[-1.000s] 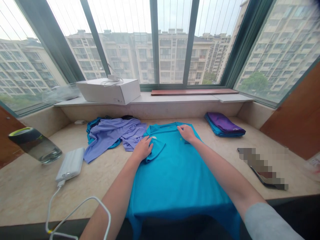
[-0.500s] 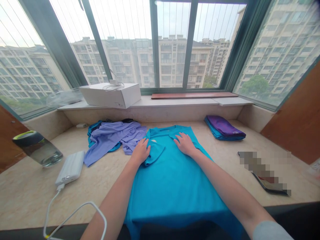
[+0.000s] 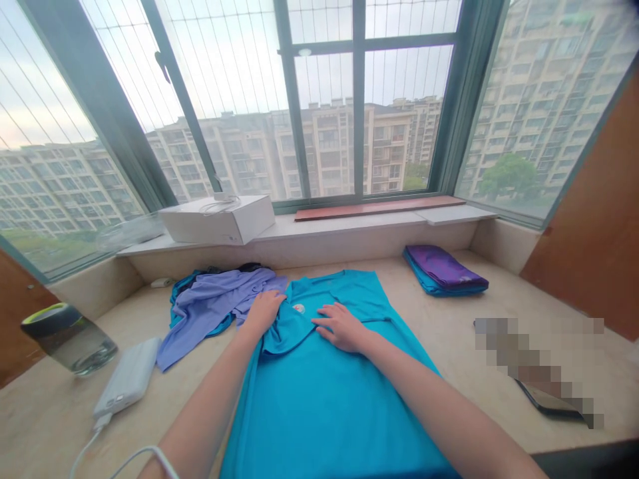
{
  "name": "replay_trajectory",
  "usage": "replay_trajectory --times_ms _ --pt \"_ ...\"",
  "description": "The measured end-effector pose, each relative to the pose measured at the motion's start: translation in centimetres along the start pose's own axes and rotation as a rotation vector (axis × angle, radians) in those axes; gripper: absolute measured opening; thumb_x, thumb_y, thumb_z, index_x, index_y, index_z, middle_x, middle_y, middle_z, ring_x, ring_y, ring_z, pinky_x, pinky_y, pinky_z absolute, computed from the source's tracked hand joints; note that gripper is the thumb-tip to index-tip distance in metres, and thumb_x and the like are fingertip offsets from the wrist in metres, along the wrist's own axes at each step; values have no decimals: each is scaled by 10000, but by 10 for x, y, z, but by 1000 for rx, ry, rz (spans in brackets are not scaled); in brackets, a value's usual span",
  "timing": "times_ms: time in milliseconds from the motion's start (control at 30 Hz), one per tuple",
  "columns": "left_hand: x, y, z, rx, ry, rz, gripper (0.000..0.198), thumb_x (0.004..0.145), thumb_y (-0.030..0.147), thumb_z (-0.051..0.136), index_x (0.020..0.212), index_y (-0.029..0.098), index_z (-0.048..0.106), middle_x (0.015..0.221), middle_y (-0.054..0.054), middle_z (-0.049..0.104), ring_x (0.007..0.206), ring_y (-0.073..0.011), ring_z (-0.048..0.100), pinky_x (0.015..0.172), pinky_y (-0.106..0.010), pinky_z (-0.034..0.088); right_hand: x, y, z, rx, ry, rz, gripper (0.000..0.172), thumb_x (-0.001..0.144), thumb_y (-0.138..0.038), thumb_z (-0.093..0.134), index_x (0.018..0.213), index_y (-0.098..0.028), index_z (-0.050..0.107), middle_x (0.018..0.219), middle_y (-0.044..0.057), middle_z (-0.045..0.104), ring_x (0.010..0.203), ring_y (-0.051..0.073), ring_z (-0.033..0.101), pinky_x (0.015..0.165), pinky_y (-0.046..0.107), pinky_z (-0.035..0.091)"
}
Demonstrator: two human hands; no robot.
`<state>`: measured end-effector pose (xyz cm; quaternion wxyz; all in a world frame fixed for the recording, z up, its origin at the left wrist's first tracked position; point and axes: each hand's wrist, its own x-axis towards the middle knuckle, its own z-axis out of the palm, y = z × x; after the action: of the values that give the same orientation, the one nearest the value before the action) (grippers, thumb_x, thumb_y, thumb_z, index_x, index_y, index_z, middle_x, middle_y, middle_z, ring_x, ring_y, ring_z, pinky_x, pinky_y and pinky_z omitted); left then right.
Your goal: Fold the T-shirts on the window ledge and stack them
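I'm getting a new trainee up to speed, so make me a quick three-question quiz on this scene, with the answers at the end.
1. True or false: a white cable is plugged into the power bank.
2. What sits on the windowsill? A) the water bottle; B) the white box; C) the folded stack.
3. At the blue shirt, which of the person's hands is nearer the lavender garment?

Key: 1. True. 2. B. 3. The left hand.

The shirt (image 3: 319,406) lies right of the power bank (image 3: 130,376).
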<state>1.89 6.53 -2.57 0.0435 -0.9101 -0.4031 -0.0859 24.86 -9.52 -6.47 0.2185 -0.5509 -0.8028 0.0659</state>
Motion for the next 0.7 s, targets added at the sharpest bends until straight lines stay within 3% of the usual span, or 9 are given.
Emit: replay_trajectory --times_ms 167,233,333,467,567,633,700 --pt "9 4 -5 -11 -8 44 323 910 118 453 1041 198 737 1190 -127 711 1104 -302 653 969 -424 481 -1 -3 -5 4 -12 -71 478 1049 -449 413 1509 -330 461 1506 92 529 1406 283 459 1199 539 286" --pt "13 3 -7 -45 9 45 325 908 133 433 1045 183 723 1159 -139 718 1084 -301 655 960 -420 487 0 -3 -4 -16 -36 -121 437 1052 -420 423 1480 -365 494 1516 64 521 1411 271 454 1203 528 280" --pt "18 -3 -10 -133 44 44 347 901 163 389 1060 169 697 1149 -149 717 1096 -303 647 988 -437 484 2 -1 -2 -52 -52 -139 390 1059 -353 420 1413 -308 579 1515 71 525 1421 261 444 1210 515 275" --pt "24 -11 -10 -298 59 85 322 856 250 408 1028 184 672 1364 -131 632 1183 -280 618 944 -391 532 5 2 -1 -64 -25 -118 377 1062 -293 407 1374 -210 601 1465 108 571 1366 251 505 1181 482 338" --pt "25 -10 -10 -610 38 107 331 868 424 460 1004 187 648 1461 -135 560 1175 -280 621 859 -358 564 4 1 -6 -80 -11 -109 397 1068 -295 380 1387 -172 581 1464 128 567 1326 251 538 1147 439 378" --pt "26 -6 -11 -793 -13 84 384 862 513 495 1011 188 635 1321 -134 659 1082 -270 653 825 -347 564 3 0 -10 -91 -14 -121 436 1069 -349 385 1453 -190 518 1486 124 544 1344 255 520 1148 435 373" --pt "27 -3 -12 -810 -61 57 392 848 527 514 1005 189 635 1087 -94 736 913 -241 670 746 -318 553 1 -2 -13 -107 -34 -162 467 1062 -424 404 1491 -256 480 1511 110 519 1387 264 476 1170 467 337"
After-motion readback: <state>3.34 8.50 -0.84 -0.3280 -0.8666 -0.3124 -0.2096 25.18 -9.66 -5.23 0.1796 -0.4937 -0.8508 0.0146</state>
